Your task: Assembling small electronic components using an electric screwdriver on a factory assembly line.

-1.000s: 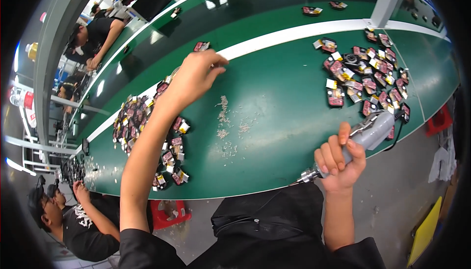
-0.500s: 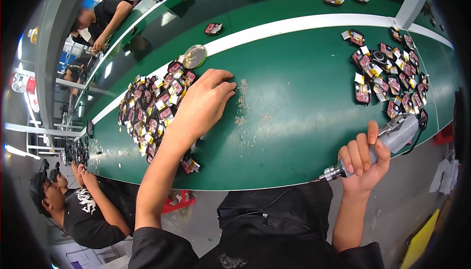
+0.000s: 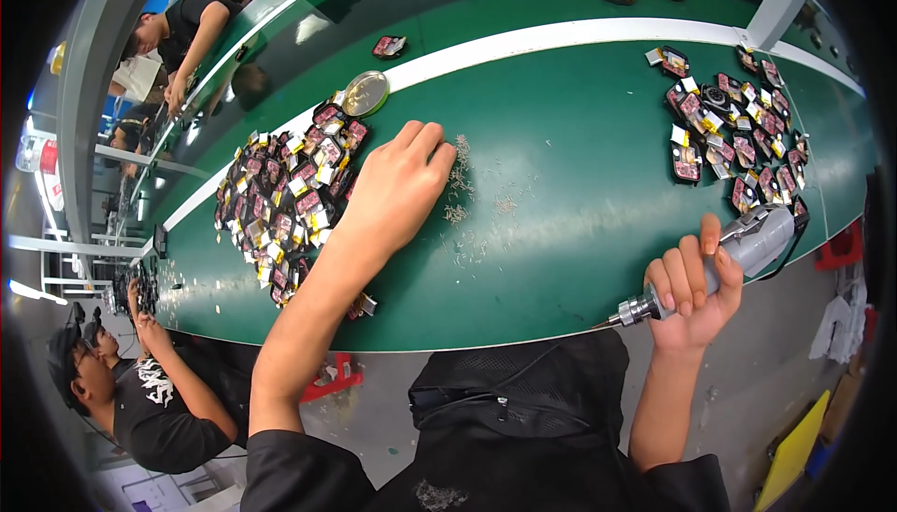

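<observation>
My left hand (image 3: pixel 402 180) is over the green table, its fingers curled and drawn together at the left edge of scattered tiny metal pieces (image 3: pixel 461 162) that look like screws. Its fingertips are partly hidden, so what they pinch, if anything, does not show. In my right hand (image 3: pixel 693 288), at the table's front edge, is a grey electric screwdriver (image 3: pixel 755 243), its bit pointing left. Left of my left hand lies a heap of small opened black device cases (image 3: pixel 280 199) with reddish boards and yellow-white tabs. Beyond the hand, a round shallow dish (image 3: pixel 365 93) rests beside the heap.
A second group of similar cases (image 3: pixel 738 124) lies at the right, one showing a round dark face. A white rail (image 3: pixel 551 37) separates my table from a far green surface with a few cases (image 3: pixel 390 47). Co-workers sit at the left (image 3: pixel 168 405) and far left (image 3: pixel 192 35).
My left hand's fingers have curled in closer together beside the tiny pieces. The view has shifted slightly. The right hand still holds the screwdriver in nearly the same place.
</observation>
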`<action>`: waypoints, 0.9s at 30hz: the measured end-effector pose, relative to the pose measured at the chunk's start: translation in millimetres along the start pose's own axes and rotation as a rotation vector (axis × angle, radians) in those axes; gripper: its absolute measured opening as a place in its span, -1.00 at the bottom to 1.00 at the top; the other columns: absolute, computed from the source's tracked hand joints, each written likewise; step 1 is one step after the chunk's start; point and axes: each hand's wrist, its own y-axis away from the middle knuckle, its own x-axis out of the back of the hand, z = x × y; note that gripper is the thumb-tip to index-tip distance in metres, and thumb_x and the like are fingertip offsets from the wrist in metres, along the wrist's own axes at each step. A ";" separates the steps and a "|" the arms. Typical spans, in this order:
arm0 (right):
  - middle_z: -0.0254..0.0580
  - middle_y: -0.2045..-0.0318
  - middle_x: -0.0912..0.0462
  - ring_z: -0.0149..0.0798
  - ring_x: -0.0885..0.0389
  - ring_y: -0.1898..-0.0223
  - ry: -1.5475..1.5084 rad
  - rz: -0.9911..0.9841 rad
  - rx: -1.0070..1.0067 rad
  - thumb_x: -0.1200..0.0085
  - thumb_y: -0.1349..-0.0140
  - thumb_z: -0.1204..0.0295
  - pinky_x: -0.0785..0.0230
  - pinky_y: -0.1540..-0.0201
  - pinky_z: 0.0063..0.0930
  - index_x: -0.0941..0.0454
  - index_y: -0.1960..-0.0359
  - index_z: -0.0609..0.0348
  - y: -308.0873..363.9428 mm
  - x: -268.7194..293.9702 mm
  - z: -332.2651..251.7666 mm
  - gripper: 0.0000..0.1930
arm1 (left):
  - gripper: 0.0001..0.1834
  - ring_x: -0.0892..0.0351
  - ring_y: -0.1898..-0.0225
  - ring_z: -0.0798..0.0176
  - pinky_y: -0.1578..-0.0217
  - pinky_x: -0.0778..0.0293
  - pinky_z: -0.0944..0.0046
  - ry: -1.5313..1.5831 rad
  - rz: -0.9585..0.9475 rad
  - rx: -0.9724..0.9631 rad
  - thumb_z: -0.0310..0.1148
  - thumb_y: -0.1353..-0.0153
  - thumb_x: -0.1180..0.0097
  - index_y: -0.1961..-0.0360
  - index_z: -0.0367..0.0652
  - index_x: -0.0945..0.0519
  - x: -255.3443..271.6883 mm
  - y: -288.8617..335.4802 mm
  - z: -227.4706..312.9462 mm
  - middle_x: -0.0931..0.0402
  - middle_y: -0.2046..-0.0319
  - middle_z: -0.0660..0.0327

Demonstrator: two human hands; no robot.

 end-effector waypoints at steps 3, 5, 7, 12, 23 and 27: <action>-0.41 0.80 -0.18 -0.45 -0.20 0.78 -0.005 -0.005 0.000 0.19 -0.27 0.42 -0.19 0.61 -0.48 -0.29 0.31 0.18 0.8 0.1 0.0 -0.90 | -0.89 -0.48 0.34 0.14 0.37 -0.50 0.18 -0.009 0.012 -0.003 -0.56 0.02 -0.17 0.46 -0.27 -0.47 -2.6 -1.3 -3.1 -0.42 0.41 0.18; -0.42 0.80 -0.18 -0.45 -0.20 0.77 -0.008 -0.003 0.007 0.19 -0.27 0.42 -0.20 0.60 -0.48 -0.29 0.30 0.18 1.2 -0.6 0.4 -0.90 | -0.90 -0.49 0.33 0.13 0.35 -0.49 0.18 0.040 0.036 0.039 -0.57 0.02 -0.16 0.45 -0.27 -0.49 -2.8 -3.0 -3.2 -0.43 0.41 0.17; -0.42 0.80 -0.18 -0.45 -0.20 0.77 -0.008 0.003 0.012 0.19 -0.27 0.42 -0.20 0.60 -0.48 -0.30 0.30 0.18 1.9 -0.4 0.3 -0.90 | -0.90 -0.50 0.32 0.12 0.33 -0.49 0.18 0.120 0.068 0.051 -0.58 0.02 -0.17 0.44 -0.28 -0.51 -3.7 -4.0 -7.4 -0.45 0.40 0.16; -0.42 0.79 -0.18 -0.48 -0.19 0.78 0.015 -0.003 0.014 0.17 -0.29 0.43 -0.17 0.60 -0.54 -0.23 0.34 0.13 1.5 -3.1 0.7 -0.91 | -0.93 -0.50 0.30 0.09 0.25 -0.48 0.16 0.280 0.098 0.142 -0.54 -0.02 -0.16 0.43 -0.28 -0.56 -1.0 0.0 -11.8 -0.48 0.41 0.15; -0.42 0.79 -0.19 -0.49 -0.18 0.79 0.013 -0.009 0.014 0.16 -0.29 0.43 -0.16 0.61 -0.54 -0.23 0.34 0.13 0.6 -2.1 0.4 -0.91 | -0.88 -0.52 0.31 0.10 0.31 -0.49 0.17 0.053 0.025 0.023 -0.54 -0.01 -0.21 0.38 -0.29 -0.58 -4.8 -2.9 -7.2 -0.49 0.37 0.15; -0.42 0.79 -0.19 -0.49 -0.18 0.79 0.012 -0.010 0.009 0.16 -0.29 0.43 -0.16 0.61 -0.54 -0.23 0.33 0.14 1.1 -0.6 0.8 -0.91 | -0.88 -0.54 0.34 0.09 0.30 -0.50 0.23 0.201 0.143 0.068 -0.59 0.00 -0.20 0.38 -0.30 -0.57 -3.6 -3.8 -12.3 -0.52 0.38 0.14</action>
